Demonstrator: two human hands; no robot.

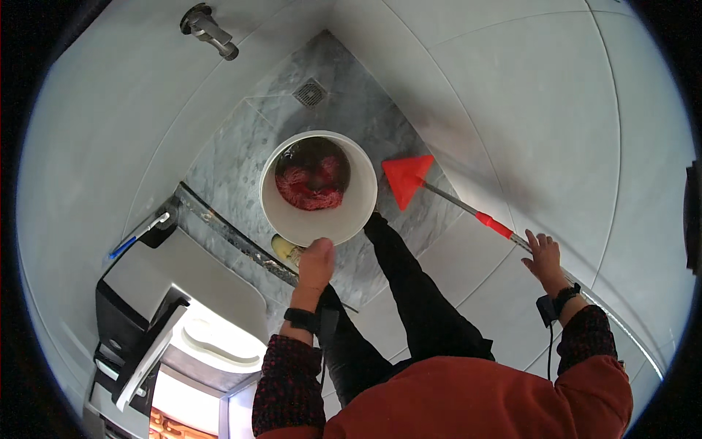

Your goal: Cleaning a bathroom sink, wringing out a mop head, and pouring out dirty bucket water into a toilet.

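A white bucket [364,192] stands in front of me on grey marbled floor. Inside it, a wet red mop head or bundle of red cloth [311,194] lies in dark water. My left hand [317,262] is closed at the bucket's near rim and appears to grip it; its fingertips are hidden. At my right, a mop-like tool with a red triangular head [406,179] has a silver pole [453,199] with a red sleeve, slanting along the wall. My right hand [545,257] lies over the pole with its fingers spread.
A floor drain [310,94] lies beyond the bucket, and a metal tap [210,31] juts from the left wall. A dark raised sill [238,238] curves past my yellow shoe [287,249]. At lower left are a white basin [219,340] and a blue-handled brush [139,235].
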